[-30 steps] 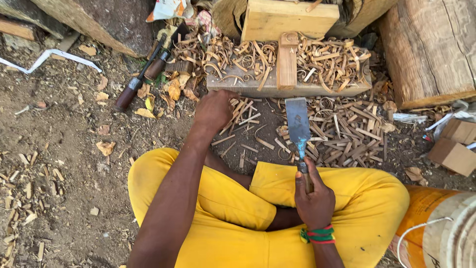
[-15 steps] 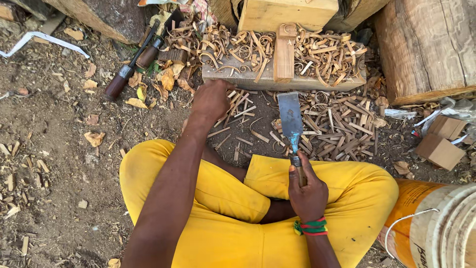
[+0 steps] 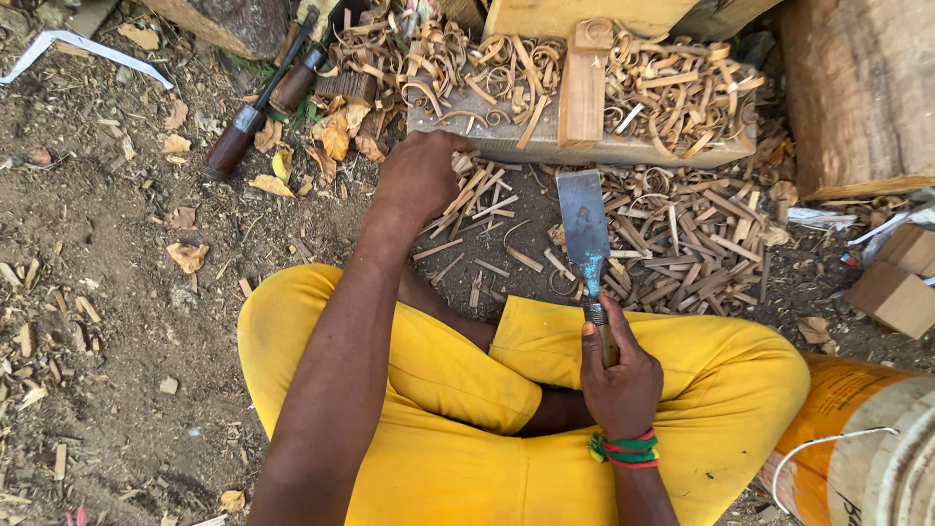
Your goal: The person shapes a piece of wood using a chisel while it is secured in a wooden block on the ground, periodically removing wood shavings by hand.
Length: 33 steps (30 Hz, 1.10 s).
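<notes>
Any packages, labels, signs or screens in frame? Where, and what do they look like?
Bucket: bottom right, beside the knee; round, orange wall with dark print, wire handle.
Cardboard boxes: right edge, on the ground; small, plain brown.
No signs or screens.

Wide flat chisel, grey steel blade tinged blue and rust-spotted, narrowing to a metal collar and a wooden handle. Held upright in the picture by the handle in the right hand, blade pointing away from the body, its square cutting edge just short of the wooden block. Thin split wood sticks, pale brown, scattered on the dirt, touched and partly covered by the left hand.
</notes>
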Each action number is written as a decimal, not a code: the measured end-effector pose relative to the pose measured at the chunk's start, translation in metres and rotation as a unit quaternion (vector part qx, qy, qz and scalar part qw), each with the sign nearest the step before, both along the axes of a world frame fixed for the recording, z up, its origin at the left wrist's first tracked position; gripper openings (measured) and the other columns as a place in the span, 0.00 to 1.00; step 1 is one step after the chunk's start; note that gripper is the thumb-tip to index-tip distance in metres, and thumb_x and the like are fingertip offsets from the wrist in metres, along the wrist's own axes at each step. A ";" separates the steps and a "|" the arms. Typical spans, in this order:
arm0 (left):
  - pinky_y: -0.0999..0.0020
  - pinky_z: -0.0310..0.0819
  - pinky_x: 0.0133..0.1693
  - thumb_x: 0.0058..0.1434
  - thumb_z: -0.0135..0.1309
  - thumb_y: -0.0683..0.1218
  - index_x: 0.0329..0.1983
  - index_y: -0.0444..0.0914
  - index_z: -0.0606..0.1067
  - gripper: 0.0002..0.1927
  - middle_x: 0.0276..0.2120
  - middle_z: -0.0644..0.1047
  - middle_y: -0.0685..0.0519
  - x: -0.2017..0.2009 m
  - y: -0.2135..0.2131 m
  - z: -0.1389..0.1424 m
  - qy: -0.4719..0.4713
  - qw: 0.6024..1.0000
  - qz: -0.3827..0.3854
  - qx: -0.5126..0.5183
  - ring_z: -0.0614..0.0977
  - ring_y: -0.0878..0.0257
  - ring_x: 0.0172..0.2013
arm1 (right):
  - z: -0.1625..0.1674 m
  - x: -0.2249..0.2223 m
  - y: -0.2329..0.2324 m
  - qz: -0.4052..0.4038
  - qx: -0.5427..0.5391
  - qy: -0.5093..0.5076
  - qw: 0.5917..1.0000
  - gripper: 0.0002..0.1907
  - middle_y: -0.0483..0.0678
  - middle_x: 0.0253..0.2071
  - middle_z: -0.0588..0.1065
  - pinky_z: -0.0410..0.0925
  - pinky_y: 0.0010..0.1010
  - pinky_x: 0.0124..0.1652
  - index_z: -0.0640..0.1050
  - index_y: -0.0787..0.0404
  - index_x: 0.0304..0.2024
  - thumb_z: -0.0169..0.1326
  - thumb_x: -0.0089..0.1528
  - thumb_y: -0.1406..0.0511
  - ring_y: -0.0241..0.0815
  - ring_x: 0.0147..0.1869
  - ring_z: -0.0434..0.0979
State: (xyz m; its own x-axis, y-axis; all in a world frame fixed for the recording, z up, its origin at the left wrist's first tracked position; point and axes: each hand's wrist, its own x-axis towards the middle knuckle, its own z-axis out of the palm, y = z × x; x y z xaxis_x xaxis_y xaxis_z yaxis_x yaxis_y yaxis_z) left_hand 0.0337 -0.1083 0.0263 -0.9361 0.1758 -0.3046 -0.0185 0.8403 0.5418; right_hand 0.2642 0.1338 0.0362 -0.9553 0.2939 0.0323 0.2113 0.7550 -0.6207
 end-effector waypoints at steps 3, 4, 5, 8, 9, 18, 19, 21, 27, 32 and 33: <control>0.54 0.71 0.59 0.54 0.54 0.32 0.55 0.51 0.81 0.29 0.48 0.80 0.38 0.000 -0.001 -0.003 0.011 1.000 -0.009 0.006 0.81 0.47 0.51 | 0.002 0.000 0.000 0.008 -0.003 0.009 1.000 0.21 0.50 0.20 0.70 0.60 0.33 0.23 0.78 0.57 0.61 0.57 0.67 0.59 0.38 0.19 0.61; 0.54 0.71 0.59 0.53 0.54 0.32 0.54 0.51 0.82 0.29 0.48 0.81 0.39 0.000 -0.001 -0.004 0.015 1.000 -0.018 0.000 0.81 0.48 0.51 | 0.002 -0.001 0.000 0.009 -0.005 0.009 1.000 0.21 0.50 0.19 0.69 0.60 0.33 0.24 0.78 0.57 0.61 0.57 0.67 0.59 0.38 0.19 0.60; 0.53 0.71 0.59 0.53 0.55 0.32 0.54 0.51 0.82 0.28 0.48 0.81 0.41 -0.001 -0.001 -0.005 0.020 0.999 -0.027 -0.006 0.82 0.48 0.50 | 0.002 -0.002 0.000 0.008 0.004 0.005 1.000 0.21 0.51 0.19 0.68 0.60 0.34 0.24 0.78 0.57 0.61 0.57 0.67 0.59 0.39 0.19 0.59; 0.53 0.73 0.57 0.56 0.54 0.32 0.52 0.53 0.83 0.28 0.49 0.82 0.46 -0.002 0.001 -0.010 0.009 1.000 -0.013 0.006 0.84 0.52 0.48 | 0.004 0.000 0.002 0.011 0.011 -0.008 1.000 0.20 0.52 0.20 0.66 0.59 0.34 0.24 0.79 0.57 0.61 0.57 0.67 0.60 0.40 0.20 0.58; 0.54 0.74 0.56 0.56 0.55 0.33 0.53 0.53 0.82 0.27 0.49 0.82 0.46 -0.002 0.001 -0.011 0.022 1.000 -0.014 0.005 0.84 0.52 0.48 | 0.003 -0.001 0.001 0.013 0.002 0.000 1.000 0.20 0.51 0.21 0.67 0.60 0.34 0.24 0.79 0.57 0.61 0.57 0.68 0.60 0.40 0.20 0.59; 0.51 0.78 0.46 0.58 0.61 0.41 0.50 0.48 0.84 0.17 0.40 0.84 0.46 0.006 -0.008 -0.011 0.174 0.984 -0.009 0.034 0.84 0.48 0.42 | 0.007 0.000 0.000 0.023 -0.019 0.002 1.000 0.19 0.50 0.22 0.69 0.60 0.33 0.24 0.78 0.57 0.62 0.57 0.69 0.60 0.39 0.20 0.62; 0.51 0.79 0.45 0.59 0.62 0.41 0.50 0.47 0.84 0.16 0.41 0.84 0.45 0.007 -0.009 -0.009 0.198 0.979 -0.021 0.040 0.84 0.46 0.42 | 0.008 -0.001 0.000 0.023 -0.018 0.009 1.000 0.20 0.50 0.23 0.70 0.60 0.33 0.24 0.78 0.57 0.62 0.57 0.69 0.60 0.38 0.20 0.63; 0.51 0.79 0.44 0.60 0.62 0.42 0.51 0.45 0.84 0.15 0.40 0.84 0.44 0.006 -0.008 -0.006 0.198 0.978 -0.031 0.057 0.85 0.46 0.40 | 0.009 -0.002 0.000 0.011 -0.019 -0.011 1.000 0.21 0.50 0.20 0.68 0.59 0.35 0.23 0.78 0.56 0.62 0.57 0.67 0.60 0.40 0.18 0.61; 0.53 0.79 0.41 0.63 0.62 0.44 0.52 0.44 0.83 0.14 0.39 0.83 0.43 0.006 0.006 0.007 0.197 0.976 -0.071 0.064 0.85 0.47 0.34 | 0.011 -0.007 0.001 -0.013 -0.042 -0.060 0.997 0.22 0.49 0.12 0.63 0.56 0.37 0.20 0.78 0.53 0.62 0.57 0.66 0.58 0.41 0.14 0.60; 0.53 0.80 0.39 0.62 0.63 0.44 0.50 0.45 0.84 0.13 0.40 0.84 0.44 0.021 0.025 0.016 0.212 0.969 -0.113 0.060 0.85 0.47 0.34 | 0.007 -0.005 0.000 -0.013 -0.042 -0.038 0.998 0.21 0.52 0.17 0.70 0.63 0.39 0.22 0.78 0.53 0.61 0.57 0.65 0.58 0.46 0.16 0.68; 0.55 0.80 0.40 0.63 0.62 0.44 0.50 0.45 0.84 0.13 0.41 0.84 0.45 0.024 0.030 0.018 0.218 0.965 -0.125 0.077 0.85 0.49 0.35 | 0.005 -0.005 -0.001 -0.006 -0.039 -0.016 0.999 0.21 0.53 0.21 0.73 0.65 0.39 0.23 0.78 0.53 0.61 0.57 0.65 0.58 0.48 0.18 0.72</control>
